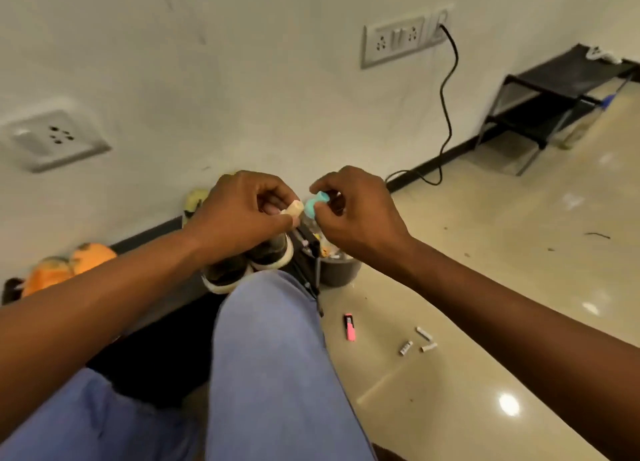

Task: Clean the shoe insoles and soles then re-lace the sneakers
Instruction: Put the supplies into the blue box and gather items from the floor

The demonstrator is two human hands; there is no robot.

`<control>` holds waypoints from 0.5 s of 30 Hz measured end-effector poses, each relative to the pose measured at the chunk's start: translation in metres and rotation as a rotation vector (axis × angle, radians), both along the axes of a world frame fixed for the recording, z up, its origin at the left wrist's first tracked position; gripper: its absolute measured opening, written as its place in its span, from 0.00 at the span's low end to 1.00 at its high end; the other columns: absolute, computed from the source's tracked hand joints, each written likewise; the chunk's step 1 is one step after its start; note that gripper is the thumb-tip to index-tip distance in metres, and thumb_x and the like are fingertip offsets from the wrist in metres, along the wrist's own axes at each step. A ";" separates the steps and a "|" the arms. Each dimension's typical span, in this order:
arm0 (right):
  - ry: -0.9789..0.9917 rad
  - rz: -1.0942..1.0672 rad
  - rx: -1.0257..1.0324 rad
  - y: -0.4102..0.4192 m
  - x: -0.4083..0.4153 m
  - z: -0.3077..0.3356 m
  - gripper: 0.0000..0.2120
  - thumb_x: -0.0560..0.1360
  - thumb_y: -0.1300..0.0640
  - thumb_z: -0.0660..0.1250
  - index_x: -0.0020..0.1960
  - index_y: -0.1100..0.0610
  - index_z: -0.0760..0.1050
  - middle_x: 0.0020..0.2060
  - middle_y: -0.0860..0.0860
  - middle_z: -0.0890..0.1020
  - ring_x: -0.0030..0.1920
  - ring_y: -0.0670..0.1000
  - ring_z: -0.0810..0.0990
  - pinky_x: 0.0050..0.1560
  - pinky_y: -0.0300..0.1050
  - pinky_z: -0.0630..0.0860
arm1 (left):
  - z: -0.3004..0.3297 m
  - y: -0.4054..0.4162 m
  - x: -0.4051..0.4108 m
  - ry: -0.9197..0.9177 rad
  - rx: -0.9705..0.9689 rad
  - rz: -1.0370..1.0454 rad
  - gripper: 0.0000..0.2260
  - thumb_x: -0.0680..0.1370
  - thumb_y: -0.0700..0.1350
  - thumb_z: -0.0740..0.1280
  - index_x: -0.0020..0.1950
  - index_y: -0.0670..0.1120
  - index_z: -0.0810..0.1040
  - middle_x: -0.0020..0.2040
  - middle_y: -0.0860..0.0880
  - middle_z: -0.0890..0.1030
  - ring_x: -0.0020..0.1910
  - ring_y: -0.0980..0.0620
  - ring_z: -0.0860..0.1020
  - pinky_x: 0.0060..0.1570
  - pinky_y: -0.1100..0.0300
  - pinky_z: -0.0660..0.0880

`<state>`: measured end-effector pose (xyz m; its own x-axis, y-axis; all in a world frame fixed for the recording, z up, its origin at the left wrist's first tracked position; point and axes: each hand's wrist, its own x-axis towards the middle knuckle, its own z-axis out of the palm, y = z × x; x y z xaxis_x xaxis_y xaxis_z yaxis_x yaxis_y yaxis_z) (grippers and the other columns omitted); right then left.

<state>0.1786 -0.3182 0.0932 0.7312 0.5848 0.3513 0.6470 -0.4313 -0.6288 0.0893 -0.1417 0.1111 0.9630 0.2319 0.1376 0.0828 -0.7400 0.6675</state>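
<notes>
Both hands are raised in front of me above my knee. My left hand (pixel 242 211) pinches a small beige wad, perhaps a cloth or cotton piece (pixel 293 208). My right hand (pixel 356 211) grips the light blue cap (pixel 313 204) of a small clear bottle (pixel 308 222), whose body hangs below the cap and is mostly hidden by the fingers. The wad almost touches the cap. Under the hands, two dark sneakers with white soles (pixel 249 259) stand side by side on the floor against the wall, partly hidden by my knee.
A dark bowl (pixel 341 270) holding scraps sits right of the sneakers, behind a black stand (pixel 310 263). A pink highlighter (pixel 349 327) and small grey batteries (pixel 419 342) lie on the tiled floor. Orange soft toys (pixel 69 266) rest at left. A black shelf (pixel 554 96) and cable (pixel 446 114) stand at the right.
</notes>
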 end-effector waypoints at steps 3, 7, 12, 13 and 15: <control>-0.047 0.141 -0.009 0.048 -0.030 0.040 0.13 0.73 0.54 0.71 0.57 0.55 0.83 0.49 0.51 0.83 0.46 0.50 0.82 0.48 0.49 0.82 | 0.032 0.032 -0.049 -0.071 0.011 0.112 0.07 0.71 0.46 0.79 0.46 0.55 0.86 0.39 0.59 0.85 0.40 0.58 0.83 0.43 0.61 0.79; -0.120 0.293 -0.052 0.109 -0.073 0.076 0.13 0.73 0.53 0.71 0.56 0.54 0.84 0.50 0.50 0.83 0.46 0.48 0.80 0.44 0.39 0.76 | 0.066 0.075 -0.120 -0.134 0.045 0.211 0.07 0.71 0.47 0.80 0.47 0.54 0.86 0.42 0.58 0.86 0.42 0.58 0.83 0.44 0.59 0.81; -0.174 0.461 -0.064 0.186 -0.138 0.109 0.13 0.73 0.55 0.73 0.56 0.57 0.84 0.51 0.52 0.84 0.48 0.51 0.82 0.50 0.45 0.79 | 0.096 0.134 -0.221 -0.191 0.074 0.387 0.07 0.71 0.47 0.80 0.47 0.54 0.86 0.42 0.60 0.85 0.41 0.59 0.83 0.42 0.66 0.79; -0.177 0.475 -0.055 0.191 -0.142 0.112 0.12 0.73 0.55 0.73 0.54 0.57 0.85 0.49 0.52 0.85 0.47 0.51 0.82 0.48 0.44 0.78 | 0.098 0.141 -0.231 -0.184 0.074 0.405 0.08 0.71 0.47 0.80 0.47 0.54 0.86 0.43 0.60 0.85 0.41 0.59 0.83 0.42 0.66 0.79; -0.178 0.544 -0.033 0.225 -0.171 0.117 0.10 0.72 0.56 0.73 0.52 0.57 0.85 0.46 0.51 0.85 0.43 0.48 0.82 0.43 0.39 0.76 | 0.106 0.166 -0.280 -0.185 0.091 0.491 0.08 0.71 0.47 0.80 0.47 0.54 0.86 0.43 0.59 0.86 0.41 0.59 0.83 0.43 0.65 0.79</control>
